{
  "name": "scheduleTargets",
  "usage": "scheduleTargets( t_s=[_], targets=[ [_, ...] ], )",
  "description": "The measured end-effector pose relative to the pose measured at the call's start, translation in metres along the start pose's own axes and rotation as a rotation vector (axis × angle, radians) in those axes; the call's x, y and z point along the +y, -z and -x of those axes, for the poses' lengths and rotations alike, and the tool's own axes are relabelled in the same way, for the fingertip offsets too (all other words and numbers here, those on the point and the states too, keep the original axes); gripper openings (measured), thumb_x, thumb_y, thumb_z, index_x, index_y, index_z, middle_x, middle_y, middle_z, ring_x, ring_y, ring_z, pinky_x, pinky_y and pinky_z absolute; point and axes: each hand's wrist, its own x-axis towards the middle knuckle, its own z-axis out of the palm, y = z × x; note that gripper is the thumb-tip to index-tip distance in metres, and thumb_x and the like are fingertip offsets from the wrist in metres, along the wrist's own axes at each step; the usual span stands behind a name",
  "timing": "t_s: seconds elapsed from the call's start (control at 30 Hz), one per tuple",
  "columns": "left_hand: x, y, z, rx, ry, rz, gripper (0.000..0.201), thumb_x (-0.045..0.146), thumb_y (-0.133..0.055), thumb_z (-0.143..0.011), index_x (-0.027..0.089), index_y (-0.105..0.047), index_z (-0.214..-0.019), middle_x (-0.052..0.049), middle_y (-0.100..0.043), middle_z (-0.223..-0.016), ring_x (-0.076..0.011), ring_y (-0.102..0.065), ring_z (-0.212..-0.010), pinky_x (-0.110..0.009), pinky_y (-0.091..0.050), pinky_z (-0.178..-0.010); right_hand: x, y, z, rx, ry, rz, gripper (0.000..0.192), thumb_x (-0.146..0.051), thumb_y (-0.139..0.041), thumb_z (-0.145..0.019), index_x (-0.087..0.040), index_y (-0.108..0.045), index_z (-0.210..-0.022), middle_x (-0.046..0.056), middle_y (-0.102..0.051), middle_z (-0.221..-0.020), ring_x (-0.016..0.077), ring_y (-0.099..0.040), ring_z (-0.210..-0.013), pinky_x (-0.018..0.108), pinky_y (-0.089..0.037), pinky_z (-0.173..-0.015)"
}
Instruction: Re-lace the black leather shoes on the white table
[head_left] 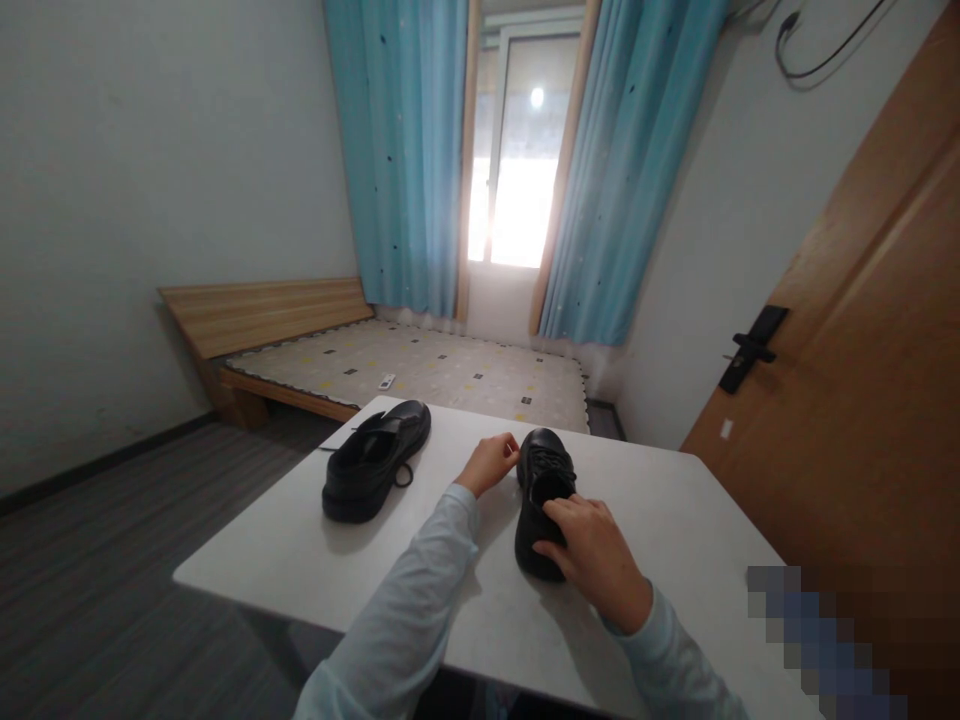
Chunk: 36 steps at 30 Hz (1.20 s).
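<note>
A black lace-up shoe [541,535] stands sole-down on the white table [660,540], its toe facing the window and its laces across the top. My right hand [604,555] grips it at the collar from the right, with the thumb on the heel side and the fingers at the opening. My left hand [489,463] is beside the toe end on the left, fingers curled in and their tips at the shoe's side. Whether anything is between those fingertips is too small to tell. A second black shoe [360,475] sits apart on the left, a loop of lace sticking out.
Behind the table is a bed [442,370] with a patterned mattress and a small white remote-like object [386,381] on it. A wooden door [847,330] with a black handle is to the right. Blue curtains [405,150] flank the window. A blurred patch covers the lower right.
</note>
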Motion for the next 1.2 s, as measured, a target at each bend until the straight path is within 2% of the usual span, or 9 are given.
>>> scheduleTargets(
  t_s=[0.23, 0.4, 0.53, 0.67, 0.8, 0.97, 1.1, 1.2],
  targets=[
    [-0.001, 0.002, 0.000, -0.006, -0.009, -0.038, 0.015, 0.021, -0.051, -0.073, 0.016, -0.064, -0.080, -0.004, -0.066, -0.074, -0.0161, -0.059, -0.069, -0.025, -0.043, -0.067, 0.012, 0.019, -0.007, -0.007, -0.022, -0.091, 0.013, -0.023, -0.068, -0.070, -0.020, -0.059, -0.078, 0.005, -0.064, -0.082, 0.0221, -0.056, -0.079, 0.031, -0.036, -0.068],
    [0.001, 0.006, 0.001, -0.013, -0.040, -0.012, 0.014, 0.024, -0.053, -0.072, 0.017, -0.064, -0.079, -0.003, -0.065, -0.072, -0.0144, -0.057, -0.066, -0.023, -0.042, -0.066, 0.038, 0.027, -0.010, 0.009, -0.048, -0.186, 0.017, -0.023, -0.066, -0.069, -0.018, -0.062, -0.085, 0.007, -0.064, -0.086, 0.0225, -0.058, -0.082, 0.030, -0.040, -0.069],
    [0.001, 0.008, 0.001, -0.030, -0.050, -0.006, 0.014, 0.022, -0.054, -0.070, 0.018, -0.065, -0.077, -0.002, -0.064, -0.070, -0.0134, -0.056, -0.064, -0.023, -0.042, -0.066, 0.066, 0.032, -0.012, 0.094, -0.084, -0.235, 0.027, -0.026, -0.066, -0.068, -0.017, -0.063, -0.094, 0.010, -0.066, -0.092, 0.0257, -0.059, -0.086, 0.035, -0.043, -0.075],
    [0.001, 0.009, 0.001, -0.032, -0.065, 0.022, 0.015, 0.020, -0.054, -0.070, 0.018, -0.066, -0.078, 0.000, -0.062, -0.067, -0.0117, -0.054, -0.061, -0.022, -0.042, -0.066, 0.097, 0.034, -0.012, 0.139, -0.119, -0.149, 0.024, -0.024, -0.066, -0.066, -0.017, -0.065, -0.090, 0.011, -0.066, -0.095, 0.0264, -0.060, -0.088, 0.034, -0.043, -0.076],
    [-0.001, 0.009, 0.002, -0.022, -0.067, 0.049, 0.016, 0.021, -0.053, -0.072, 0.018, -0.067, -0.079, 0.000, -0.062, -0.066, -0.0111, -0.054, -0.062, -0.022, -0.043, -0.068, 0.133, 0.032, -0.008, 0.145, -0.177, -0.021, 0.022, -0.025, -0.064, -0.066, -0.020, -0.065, -0.087, 0.008, -0.067, -0.089, 0.0248, -0.061, -0.084, 0.031, -0.043, -0.071],
    [-0.003, 0.009, 0.002, -0.025, -0.068, 0.079, 0.018, 0.017, -0.054, -0.070, 0.018, -0.067, -0.083, -0.001, -0.063, -0.069, -0.0111, -0.055, -0.064, -0.022, -0.044, -0.068, 0.172, 0.025, 0.002, 0.180, -0.298, 0.093, 0.019, -0.026, -0.064, -0.066, -0.020, -0.064, -0.084, 0.007, -0.066, -0.088, 0.0244, -0.061, -0.083, 0.031, -0.043, -0.070],
    [-0.003, 0.008, 0.002, -0.054, -0.068, 0.058, 0.017, 0.015, -0.054, -0.069, 0.017, -0.067, -0.080, -0.001, -0.064, -0.070, -0.0118, -0.056, -0.065, -0.022, -0.044, -0.068, 0.193, 0.022, 0.007, 0.168, -0.299, 0.172, 0.011, -0.024, -0.063, -0.067, -0.020, -0.064, -0.076, 0.008, -0.063, -0.089, 0.0248, -0.059, -0.085, 0.031, -0.042, -0.069],
    [-0.003, 0.008, 0.002, -0.076, -0.068, 0.058, 0.018, 0.015, -0.054, -0.069, 0.017, -0.067, -0.081, -0.001, -0.064, -0.070, -0.0118, -0.057, -0.065, -0.022, -0.044, -0.067, 0.202, 0.019, 0.008, 0.167, -0.344, 0.212, 0.011, -0.023, -0.062, -0.067, -0.019, -0.065, -0.077, 0.008, -0.060, -0.086, 0.0235, -0.059, -0.080, 0.030, -0.042, -0.065]
  ],
)
